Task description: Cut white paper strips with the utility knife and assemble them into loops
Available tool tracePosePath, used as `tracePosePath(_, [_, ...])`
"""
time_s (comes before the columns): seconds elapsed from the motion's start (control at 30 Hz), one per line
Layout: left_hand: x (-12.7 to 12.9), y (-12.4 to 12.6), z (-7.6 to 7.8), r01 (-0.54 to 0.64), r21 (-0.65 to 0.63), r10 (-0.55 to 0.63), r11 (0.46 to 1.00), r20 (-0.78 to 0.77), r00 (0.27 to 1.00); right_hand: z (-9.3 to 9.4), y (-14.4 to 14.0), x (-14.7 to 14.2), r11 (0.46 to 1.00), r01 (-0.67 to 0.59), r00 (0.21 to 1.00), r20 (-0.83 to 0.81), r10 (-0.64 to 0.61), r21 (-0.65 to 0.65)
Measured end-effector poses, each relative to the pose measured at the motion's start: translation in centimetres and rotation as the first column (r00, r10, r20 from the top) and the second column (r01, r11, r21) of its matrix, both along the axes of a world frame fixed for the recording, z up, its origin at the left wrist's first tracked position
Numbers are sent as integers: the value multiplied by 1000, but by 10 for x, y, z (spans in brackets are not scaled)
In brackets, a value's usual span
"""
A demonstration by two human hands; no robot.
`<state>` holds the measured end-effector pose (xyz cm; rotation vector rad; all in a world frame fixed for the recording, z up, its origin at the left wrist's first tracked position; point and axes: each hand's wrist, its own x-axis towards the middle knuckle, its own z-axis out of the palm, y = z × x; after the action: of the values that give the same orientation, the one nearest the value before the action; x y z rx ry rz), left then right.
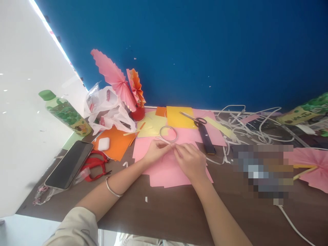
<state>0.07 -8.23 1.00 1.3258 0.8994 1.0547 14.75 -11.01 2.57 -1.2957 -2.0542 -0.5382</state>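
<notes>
My left hand [160,150] and my right hand [189,159] meet over a stack of pink paper sheets [167,177], thumbs and fingertips pinched together. A narrow whitish strip [162,139] runs out from the left fingertips. Whatever lies right between the right fingertips is too small to make out. Just beyond the hands, a thin tape roll [161,132] rests on the paper. Farther back, dark-handled scissors [200,121] lie partly on a yellow sheet [179,118], with a long black box [207,139] beside them.
At left stand a green-capped bottle [68,114], a phone [69,164], a white earphone case [104,144] on orange paper [119,145], and plastic bags [110,116]. Folded pink paper fans [115,77] rise behind. White cables [246,119] tangle at right, near another pink fan [317,167].
</notes>
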Motion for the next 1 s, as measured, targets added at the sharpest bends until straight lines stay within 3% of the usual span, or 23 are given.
tracePosePath(0.2, [0,2,-3,-54,5,54,999,-49,997,1,0,0,1000,12,1000,21,-12,-4])
tracePosePath(0.5, [-2,3,-3,-25,-60,29,998,76,997,-4,1,2,1000,26,999,21,-26,-18])
tracePosePath(0.73, [-2,3,-2,-33,-37,37,999,120,992,-1,1,2,1000,31,999,21,-31,3])
tracePosePath(1.0, [-1,1,-6,-33,-11,33,999,-17,999,-1,1,2,1000,24,999,31,-25,9])
